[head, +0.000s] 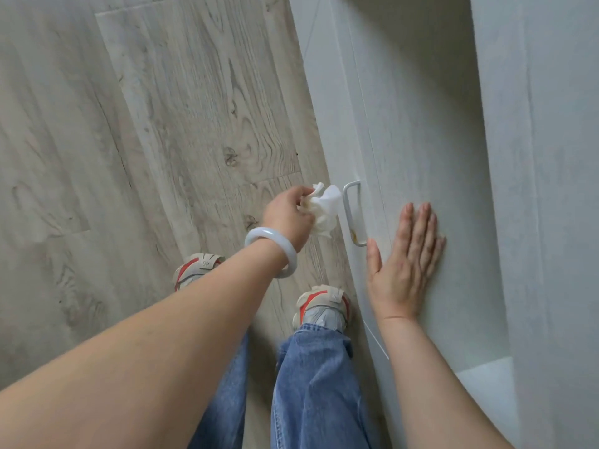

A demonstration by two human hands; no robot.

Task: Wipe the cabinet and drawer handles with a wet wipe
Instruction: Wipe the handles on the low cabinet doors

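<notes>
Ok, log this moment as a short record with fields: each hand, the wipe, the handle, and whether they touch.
left hand: grips the crumpled white wet wipe; pale bangle on the wrist
right hand: fingers straight, flat on the white cabinet door
handle: grey metal bar handle, yellowish spot near its lower end
contact: wipe is right beside the handle's upper part; touching cannot be told
floor: grey wood-grain floor

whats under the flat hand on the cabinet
The right hand lies flat on the white cabinet door, beside the handle. The patch under the palm is hidden.
</notes>
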